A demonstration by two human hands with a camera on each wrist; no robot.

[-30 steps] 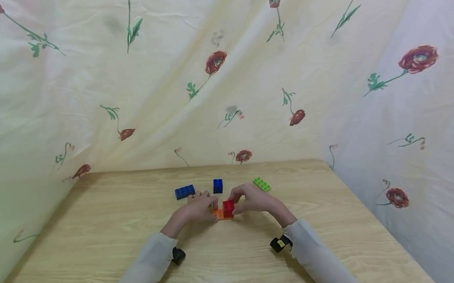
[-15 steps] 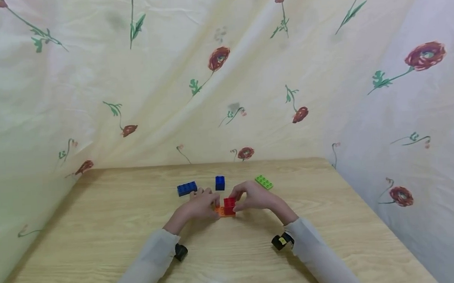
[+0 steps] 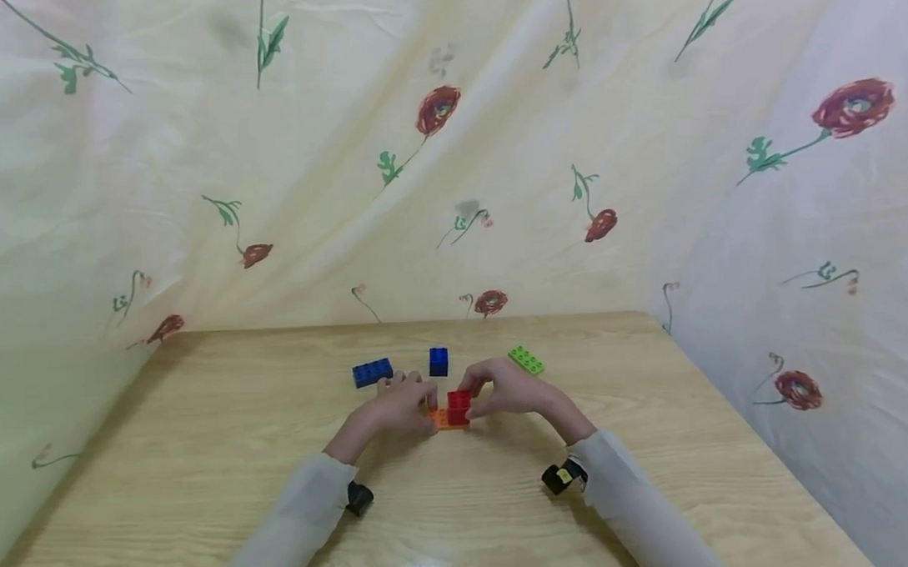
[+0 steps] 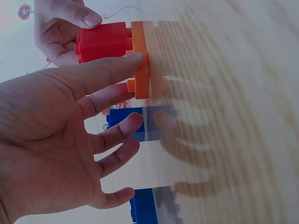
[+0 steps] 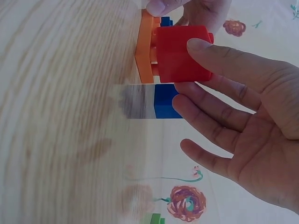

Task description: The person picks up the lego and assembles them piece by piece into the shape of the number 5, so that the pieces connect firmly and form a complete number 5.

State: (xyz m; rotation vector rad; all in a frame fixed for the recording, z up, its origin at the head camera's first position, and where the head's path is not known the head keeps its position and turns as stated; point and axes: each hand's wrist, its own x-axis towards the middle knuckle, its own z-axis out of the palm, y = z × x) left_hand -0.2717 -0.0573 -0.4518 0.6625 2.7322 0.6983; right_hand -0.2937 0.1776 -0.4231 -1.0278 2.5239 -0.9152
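Note:
A red brick (image 3: 458, 407) stands upright on the right part of an orange plate (image 3: 442, 420), which lies on the table. In the right wrist view, orange studs show in a narrow gap under the red brick (image 5: 177, 60). My right hand (image 3: 506, 388) pinches this brick between thumb and fingers from the right. From the left, my left hand (image 3: 398, 404) pinches the orange plate (image 4: 141, 81) with thumb and index finger, and its other fingers are spread loosely. The plate's left end is partly hidden by the left fingers in the head view.
Behind the hands stand a long blue brick (image 3: 372, 372), a small blue brick (image 3: 438, 362) and a flat green plate (image 3: 527, 359). The wooden table (image 3: 447, 517) ends at a flowered cloth (image 3: 307, 172) at the back and sides.
The head view has shifted slightly, so the table sits a little higher in it. Both hands keep their hold, and the red brick stays on the orange plate.

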